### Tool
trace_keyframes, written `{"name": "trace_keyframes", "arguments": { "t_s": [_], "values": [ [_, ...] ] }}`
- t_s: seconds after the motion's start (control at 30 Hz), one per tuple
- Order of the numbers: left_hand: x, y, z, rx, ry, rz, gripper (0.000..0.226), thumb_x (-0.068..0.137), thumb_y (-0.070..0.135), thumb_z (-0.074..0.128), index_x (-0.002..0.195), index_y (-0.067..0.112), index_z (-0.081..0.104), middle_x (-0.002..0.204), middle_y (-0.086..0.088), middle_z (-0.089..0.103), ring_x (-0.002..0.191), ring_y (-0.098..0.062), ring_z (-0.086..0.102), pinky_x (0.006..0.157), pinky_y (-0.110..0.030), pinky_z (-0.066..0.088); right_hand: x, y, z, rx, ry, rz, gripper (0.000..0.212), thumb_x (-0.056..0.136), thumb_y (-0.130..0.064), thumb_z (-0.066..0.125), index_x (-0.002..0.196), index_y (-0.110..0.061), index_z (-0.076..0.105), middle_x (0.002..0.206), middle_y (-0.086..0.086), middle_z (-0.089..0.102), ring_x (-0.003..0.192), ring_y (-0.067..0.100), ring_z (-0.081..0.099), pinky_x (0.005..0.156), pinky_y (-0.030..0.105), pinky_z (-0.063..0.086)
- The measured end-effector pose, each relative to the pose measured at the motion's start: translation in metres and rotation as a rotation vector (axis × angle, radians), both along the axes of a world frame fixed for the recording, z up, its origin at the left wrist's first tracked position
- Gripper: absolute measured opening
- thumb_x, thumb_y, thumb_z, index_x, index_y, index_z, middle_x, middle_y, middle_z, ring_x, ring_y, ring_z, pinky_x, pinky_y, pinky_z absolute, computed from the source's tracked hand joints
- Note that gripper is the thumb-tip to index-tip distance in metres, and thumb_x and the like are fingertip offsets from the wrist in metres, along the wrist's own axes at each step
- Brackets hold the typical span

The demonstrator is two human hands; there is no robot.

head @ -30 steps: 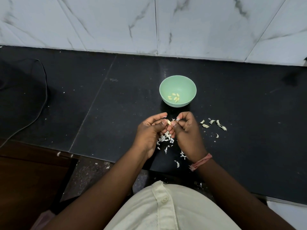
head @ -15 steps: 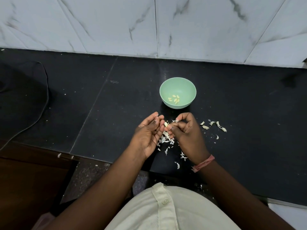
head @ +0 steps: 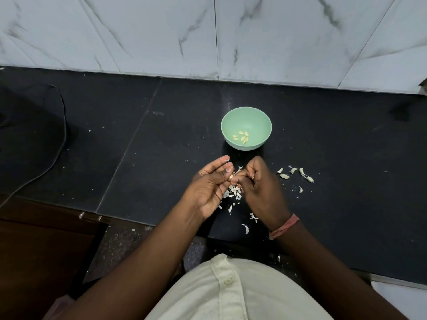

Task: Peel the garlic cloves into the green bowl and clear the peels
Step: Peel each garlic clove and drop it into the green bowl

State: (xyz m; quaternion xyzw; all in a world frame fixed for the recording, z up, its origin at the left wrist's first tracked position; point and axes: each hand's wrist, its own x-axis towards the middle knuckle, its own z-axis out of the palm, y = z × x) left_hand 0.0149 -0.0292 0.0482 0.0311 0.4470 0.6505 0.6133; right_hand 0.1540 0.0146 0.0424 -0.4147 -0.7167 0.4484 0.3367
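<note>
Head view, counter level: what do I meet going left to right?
Black cable → left hand → right hand, pinching a small garlic clove with it → scattered unpeeled garlic cloves on the black stone counter.

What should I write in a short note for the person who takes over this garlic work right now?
Left hand: fingers mostly straight, thumb and fingertips on a small garlic clove.
Right hand: fingers curled, pinching at the same clove.
Green bowl: on the dark counter beyond the hands, a few peeled cloves inside.
Peels: scattered on the counter under the hands.
More cloves or peel pieces lie right of the hands; which, I cannot tell.
Done: several cloves peeled.
Left: finish this clove, drop it in the bowl, check the right group, clear the peels.
</note>
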Motion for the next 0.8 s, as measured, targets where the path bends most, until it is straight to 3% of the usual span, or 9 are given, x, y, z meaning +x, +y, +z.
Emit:
{"name": "trace_keyframes", "arguments": {
  "t_s": [0.1,0.23,0.37,0.47,0.57,0.67,0.73,0.8],
  "values": [
    [0.003,0.001,0.001,0.019,-0.001,0.027,0.039,0.089,-0.014,0.057,0.125,0.0,0.063,0.096,-0.009,0.069,0.084,-0.015,0.068,0.073,-0.026,0.06,-0.003,0.0,-0.002,-0.168,0.172,-0.031,0.028,0.093,0.004,0.056,0.084,-0.011,0.034,0.078,0.019,0.068,0.071,0.023,0.069,0.065,0.042,0.054],
    [0.006,0.002,0.0,0.043,0.047,0.064,0.04,0.09,-0.017,0.055,0.126,0.0,0.063,0.093,-0.007,0.071,0.084,-0.012,0.07,0.066,-0.025,0.06,-0.008,0.0,-0.002,-0.356,0.309,-0.08,0.033,0.095,0.009,0.054,0.084,-0.013,0.033,0.083,0.039,0.062,0.062,0.023,0.062,0.057,0.03,0.051],
    [0.007,0.001,-0.004,0.077,0.08,0.113,0.041,0.089,-0.017,0.054,0.124,0.002,0.064,0.097,-0.007,0.071,0.09,-0.013,0.069,0.091,-0.03,0.057,-0.011,0.001,-0.001,-0.496,0.444,-0.08,0.033,0.096,0.013,0.048,0.083,-0.015,0.034,0.078,0.032,0.065,0.06,0.024,0.06,0.055,0.029,0.049],
    [0.007,0.001,-0.003,0.098,0.123,0.154,0.038,0.089,-0.018,0.055,0.119,0.003,0.065,0.095,-0.006,0.071,0.089,-0.01,0.07,0.091,-0.024,0.057,-0.009,0.004,-0.005,-0.446,0.314,-0.122,0.023,0.097,0.008,0.048,0.086,-0.011,0.04,0.079,0.021,0.071,0.062,0.02,0.061,0.056,0.029,0.05],
    [0.007,0.001,-0.001,0.105,0.149,0.191,0.037,0.088,-0.017,0.056,0.119,0.002,0.064,0.094,-0.006,0.071,0.089,-0.012,0.07,0.085,-0.022,0.058,-0.008,0.005,-0.015,-0.34,0.112,-0.171,0.004,0.1,-0.017,0.058,0.097,-0.018,0.055,0.09,0.006,0.073,0.076,0.016,0.067,0.071,0.036,0.054],
    [0.007,0.001,-0.002,0.093,0.166,0.214,0.036,0.088,-0.017,0.058,0.118,0.002,0.065,0.094,-0.006,0.071,0.092,-0.013,0.07,0.09,-0.024,0.057,-0.006,0.003,-0.014,-0.157,-0.1,-0.201,0.034,0.1,-0.043,0.055,0.081,-0.017,0.067,0.071,-0.001,0.069,0.069,0.016,0.067,0.068,0.034,0.054],
    [0.007,0.001,-0.003,0.088,0.171,0.218,0.036,0.087,-0.017,0.059,0.118,0.002,0.065,0.095,-0.006,0.071,0.093,-0.014,0.07,0.094,-0.026,0.056,-0.004,0.004,-0.013,-0.069,-0.159,-0.234,0.041,0.097,-0.039,0.062,0.066,-0.013,0.066,0.06,0.0,0.065,0.059,0.017,0.065,0.063,0.037,0.053],
    [0.007,0.001,-0.004,0.084,0.167,0.226,0.037,0.087,-0.017,0.059,0.119,0.002,0.065,0.096,-0.007,0.071,0.093,-0.014,0.07,0.095,-0.027,0.055,-0.004,0.007,-0.015,-0.085,-0.162,-0.251,0.035,0.089,-0.034,0.073,0.063,-0.012,0.065,0.058,0.001,0.065,0.058,0.02,0.066,0.061,0.04,0.054]
  ]
}}
